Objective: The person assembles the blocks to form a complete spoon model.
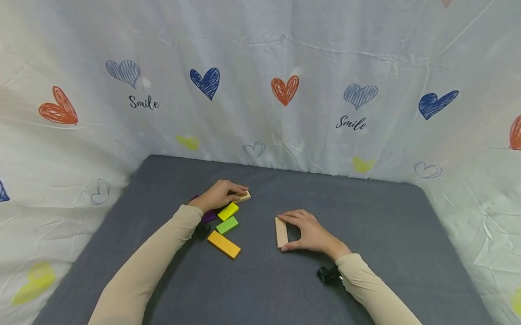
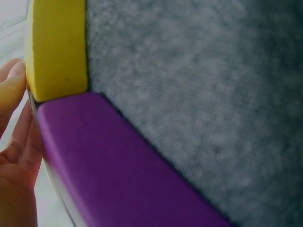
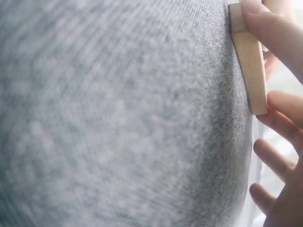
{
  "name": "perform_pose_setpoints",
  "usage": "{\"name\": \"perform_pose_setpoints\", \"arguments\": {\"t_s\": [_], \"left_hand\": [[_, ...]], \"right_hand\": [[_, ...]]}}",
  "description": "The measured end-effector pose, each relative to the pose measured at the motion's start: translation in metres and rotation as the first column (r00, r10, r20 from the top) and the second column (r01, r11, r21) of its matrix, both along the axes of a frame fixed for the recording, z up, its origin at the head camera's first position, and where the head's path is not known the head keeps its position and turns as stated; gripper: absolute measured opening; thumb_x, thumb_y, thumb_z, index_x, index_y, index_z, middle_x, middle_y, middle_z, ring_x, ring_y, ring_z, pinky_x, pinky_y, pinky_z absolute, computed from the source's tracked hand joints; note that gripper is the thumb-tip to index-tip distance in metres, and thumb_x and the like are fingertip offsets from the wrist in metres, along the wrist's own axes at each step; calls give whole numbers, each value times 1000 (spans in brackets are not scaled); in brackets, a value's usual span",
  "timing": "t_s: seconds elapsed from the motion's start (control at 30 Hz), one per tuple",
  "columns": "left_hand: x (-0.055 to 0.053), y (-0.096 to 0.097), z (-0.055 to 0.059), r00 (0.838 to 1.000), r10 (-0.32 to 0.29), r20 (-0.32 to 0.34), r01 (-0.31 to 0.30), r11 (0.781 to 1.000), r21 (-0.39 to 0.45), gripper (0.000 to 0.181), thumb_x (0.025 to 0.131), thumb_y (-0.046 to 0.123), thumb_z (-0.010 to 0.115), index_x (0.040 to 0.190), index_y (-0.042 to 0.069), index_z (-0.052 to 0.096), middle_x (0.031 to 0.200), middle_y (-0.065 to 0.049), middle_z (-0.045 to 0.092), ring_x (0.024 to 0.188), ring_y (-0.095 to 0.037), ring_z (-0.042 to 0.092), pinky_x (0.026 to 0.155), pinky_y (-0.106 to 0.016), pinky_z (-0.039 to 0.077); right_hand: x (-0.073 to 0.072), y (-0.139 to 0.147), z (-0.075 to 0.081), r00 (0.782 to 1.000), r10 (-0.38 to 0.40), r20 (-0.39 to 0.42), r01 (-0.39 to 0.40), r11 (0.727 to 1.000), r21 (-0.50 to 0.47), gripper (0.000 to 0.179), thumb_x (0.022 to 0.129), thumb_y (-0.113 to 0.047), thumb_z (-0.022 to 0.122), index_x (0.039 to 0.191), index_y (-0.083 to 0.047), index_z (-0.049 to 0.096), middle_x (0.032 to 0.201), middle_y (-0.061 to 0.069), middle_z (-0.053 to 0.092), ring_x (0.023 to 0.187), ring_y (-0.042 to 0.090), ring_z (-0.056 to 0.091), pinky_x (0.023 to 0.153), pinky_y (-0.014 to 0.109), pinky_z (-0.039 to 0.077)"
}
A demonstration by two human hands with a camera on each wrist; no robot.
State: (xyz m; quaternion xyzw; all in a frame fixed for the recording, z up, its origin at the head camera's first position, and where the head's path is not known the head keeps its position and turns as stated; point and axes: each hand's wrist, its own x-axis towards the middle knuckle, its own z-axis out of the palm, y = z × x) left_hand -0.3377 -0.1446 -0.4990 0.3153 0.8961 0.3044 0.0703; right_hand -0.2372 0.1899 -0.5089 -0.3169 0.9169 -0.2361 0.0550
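My right hand (image 1: 312,234) pinches a plain wooden block (image 1: 281,233) by its two ends, thumb at the near end and fingertips at the far end. In the right wrist view the same block (image 3: 251,68) lies along the grey cloth between thumb and forefinger. Farther left, my left hand (image 1: 218,195) holds another plain wooden block (image 1: 243,197), partly covered by the fingers. Just below that hand lie a yellow block (image 1: 228,211) and a purple block (image 1: 209,216), the purple one partly hidden by the wrist. Both show close up in the left wrist view, with the purple block (image 2: 109,161) touching the yellow.
A green block (image 1: 227,225) and a longer orange block (image 1: 224,244) lie nearer me in the same line. Everything rests on a grey cloth-covered table (image 1: 253,299). A white curtain (image 1: 249,44) printed with hearts hangs behind the table's far edge.
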Motion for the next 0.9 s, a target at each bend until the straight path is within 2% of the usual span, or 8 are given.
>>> {"name": "perform_pose_setpoints", "arguments": {"t_s": [0.17,0.57,0.9], "left_hand": [[0,1,0,999,19,37,-19,1000,13,30,96,9,62,125,13,70,139,-1,62,127,-24,61,96,-37,56],[2,2,-1,997,35,72,-37,999,27,30,96,10,62,126,12,69,140,-1,62,126,-23,62,95,-34,56],[1,0,-2,997,41,72,-43,999,22,30,97,10,61,125,11,69,140,-1,61,126,-23,61,95,-35,56]], "right_hand": [[0,1,0,1000,-8,17,8,1000,11,94,70,-63,80,149,-23,46,149,2,49,137,27,42,113,59,32],[2,2,2,999,-5,-35,5,1000,0,90,72,-58,82,147,-19,49,146,4,52,133,26,46,110,57,36],[6,21,5,998,-60,-34,59,998,-27,90,73,-56,82,148,-21,47,149,4,50,138,29,46,112,61,33]]}}
